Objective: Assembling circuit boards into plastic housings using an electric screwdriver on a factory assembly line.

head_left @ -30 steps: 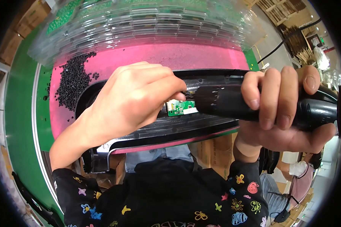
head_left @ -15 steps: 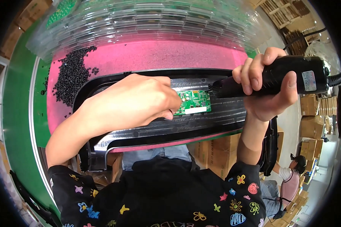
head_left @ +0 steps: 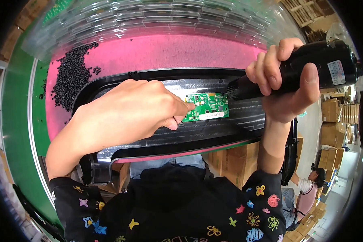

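A green circuit board (head_left: 207,105) with a white label strip lies in a long black plastic housing (head_left: 149,142). My left hand (head_left: 137,107) is at the board's left end, index fingertip on its face and thumb curled by its lower edge. In my right hand (head_left: 284,82) is a black, corded electric screwdriver (head_left: 312,66), held nearly level with fingers wrapped over it and thumb along its near side. Its ribbed nose points left, close to the board's upper right corner. The nose hides whether the bit touches anything.
A heap of small black pieces, seemingly screws (head_left: 70,78), lies on the pink mat (head_left: 149,52) at left. Stacked clear plastic trays (head_left: 157,24) line the far side. Cardboard boxes (head_left: 240,161) stand below the bench, and another person (head_left: 308,189) sits at far right.
My left index finger has straightened onto the board, uncovering more of its left end. The screwdriver has shifted slightly right and up, with its nose off the board's corner.
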Motion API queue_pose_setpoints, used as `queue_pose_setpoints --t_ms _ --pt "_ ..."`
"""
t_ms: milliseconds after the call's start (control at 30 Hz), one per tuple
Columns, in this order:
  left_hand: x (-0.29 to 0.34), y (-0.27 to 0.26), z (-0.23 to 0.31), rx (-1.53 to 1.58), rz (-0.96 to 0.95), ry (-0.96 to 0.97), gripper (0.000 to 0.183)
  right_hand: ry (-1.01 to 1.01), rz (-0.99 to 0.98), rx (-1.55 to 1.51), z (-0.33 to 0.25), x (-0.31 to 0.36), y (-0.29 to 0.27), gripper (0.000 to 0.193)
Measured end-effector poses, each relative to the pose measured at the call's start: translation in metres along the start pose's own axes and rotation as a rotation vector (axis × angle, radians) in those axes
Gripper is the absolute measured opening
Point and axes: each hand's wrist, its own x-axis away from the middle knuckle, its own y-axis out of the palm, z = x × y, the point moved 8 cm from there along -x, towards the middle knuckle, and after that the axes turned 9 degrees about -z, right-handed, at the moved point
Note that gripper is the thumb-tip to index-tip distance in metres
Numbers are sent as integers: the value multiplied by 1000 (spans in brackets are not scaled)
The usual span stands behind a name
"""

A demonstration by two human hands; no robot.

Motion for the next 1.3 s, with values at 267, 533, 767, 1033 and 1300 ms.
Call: queue_pose_setpoints --t_ms 267,533,767,1033,1300 --pt "-2 -1 -1 -38 19 -25 15 -20 54 7 -10 10 10 50" --pt "7 -32 19 142 410 324 19 -394 22 -223 -76 19 54 33" --pt "13 -36 28 140 468 408 16 -432 32 -217 -82 25 59 33" --pt "10 -32 24 148 433 360 16 -386 300 134 -90 28 64 37" --pt "9 -30 14 157 455 303 11 -395 -25 -38 -71 21 63 44"
